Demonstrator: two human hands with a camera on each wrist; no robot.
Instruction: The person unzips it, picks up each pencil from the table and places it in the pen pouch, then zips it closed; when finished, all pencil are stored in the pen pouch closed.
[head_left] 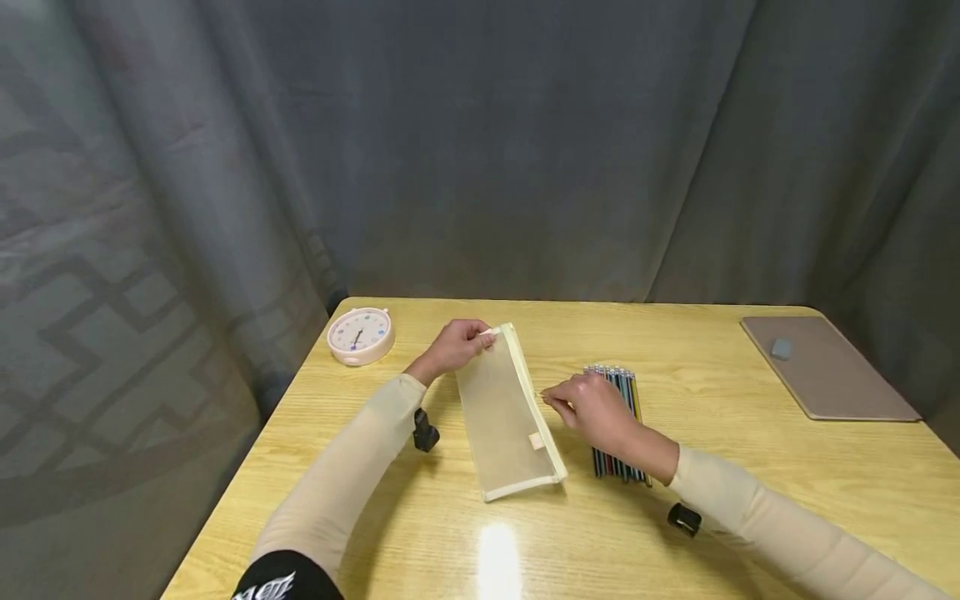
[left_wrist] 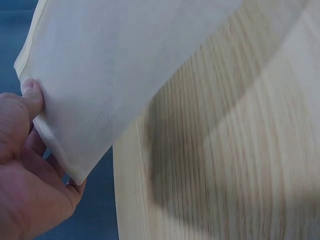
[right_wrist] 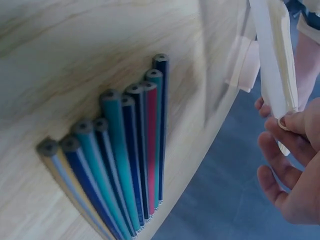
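- My left hand (head_left: 455,344) pinches one corner of the pale mesh pouch (head_left: 495,417), fingers clamped against thumb.
- My right hand (head_left: 600,412) pinches the small zip pull (right_wrist: 283,125) at its edge.
- The pouch hangs tilted over the table (head_left: 420,533), between my hands.
- Pencils (right_wrist: 123,150) lie side by side below my right hand.

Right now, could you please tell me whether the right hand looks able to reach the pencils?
Probably yes: the pencils lie close to the right hand with nothing on top, though it would likely first need to release the zipper pull of the pouch.
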